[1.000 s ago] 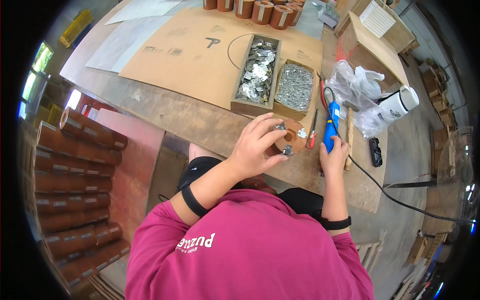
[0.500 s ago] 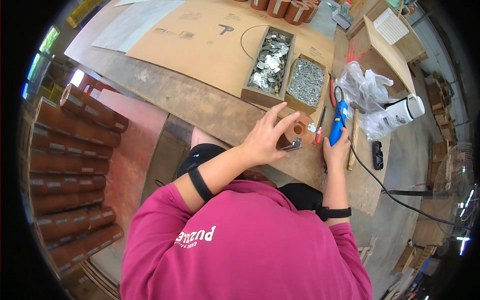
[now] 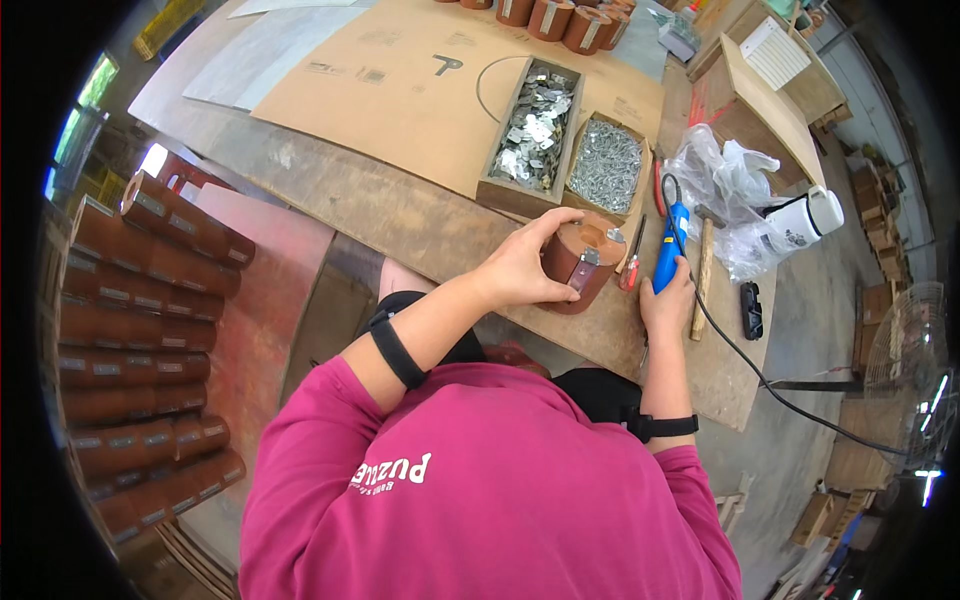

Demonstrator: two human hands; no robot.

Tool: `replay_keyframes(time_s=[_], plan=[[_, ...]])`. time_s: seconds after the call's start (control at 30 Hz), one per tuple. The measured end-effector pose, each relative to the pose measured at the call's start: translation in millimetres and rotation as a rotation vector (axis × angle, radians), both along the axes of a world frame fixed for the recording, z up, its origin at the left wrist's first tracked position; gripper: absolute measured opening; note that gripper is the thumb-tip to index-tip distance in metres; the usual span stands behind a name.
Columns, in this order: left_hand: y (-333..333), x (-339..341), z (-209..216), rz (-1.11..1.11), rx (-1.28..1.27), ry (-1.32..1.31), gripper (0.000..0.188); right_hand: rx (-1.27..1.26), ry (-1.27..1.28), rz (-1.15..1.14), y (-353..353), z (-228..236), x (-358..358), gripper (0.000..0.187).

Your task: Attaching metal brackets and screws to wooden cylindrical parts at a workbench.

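Note:
My left hand (image 3: 522, 264) is wrapped round the left side of a thick brown cylinder (image 3: 598, 266) with a hole in its top. Small metal plates sit on the cylinder, one on the side facing me and others at the top edge. It is held at the front edge of the table. To its right, my right hand (image 3: 668, 302) grips a blue electric screwdriver (image 3: 670, 250) with a black cord, its tip pointing down toward me. Between the two lies a red-handled screwdriver (image 3: 629, 272).
Beyond the cylinder stand a wooden box (image 3: 508, 196) of metal plates and a carton (image 3: 592, 207) of screws. A wooden-handled tool (image 3: 703, 285), plastic bags (image 3: 722, 165), a white bottle (image 3: 806, 217) and a black object (image 3: 752, 310) lie right. Brown cylinders (image 3: 140, 325) are stacked left.
My left hand has turned the cylinder, so a metal plate on its side now faces me. The right hand with the electric screwdriver has barely moved.

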State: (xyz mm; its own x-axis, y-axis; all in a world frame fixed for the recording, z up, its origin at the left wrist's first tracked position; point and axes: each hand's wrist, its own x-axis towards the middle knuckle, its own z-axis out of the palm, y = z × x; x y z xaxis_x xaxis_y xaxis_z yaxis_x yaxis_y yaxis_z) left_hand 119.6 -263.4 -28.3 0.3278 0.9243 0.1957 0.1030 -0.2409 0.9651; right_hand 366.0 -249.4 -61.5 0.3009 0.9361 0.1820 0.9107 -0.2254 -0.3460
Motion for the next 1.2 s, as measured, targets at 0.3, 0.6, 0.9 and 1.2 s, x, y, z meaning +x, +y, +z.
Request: replay_keyframes(time_s=[0.3, 0.6, 0.9, 1.2], plan=[[-6, 1, 17, -0.037, -0.095, -0.046, 0.084, 0.001, -0.003, 0.005, -3, 1, 0, 0.066], [-8, 0, 17, 0.040, 0.071, 0.075, 0.080, 0.048, 0.005, 0.026, -2, 0, 0, 0.065], [-23, 6, -20, 0.094, 0.231, 0.153, 0.079, 0.055, -0.004, 0.022, -3, -3, -1, 0.064], [-29, 7, 1, 0.170, 0.585, 0.312, 0.053, 0.052, 0.030, -0.001, -3, -1, 0, 0.063]])
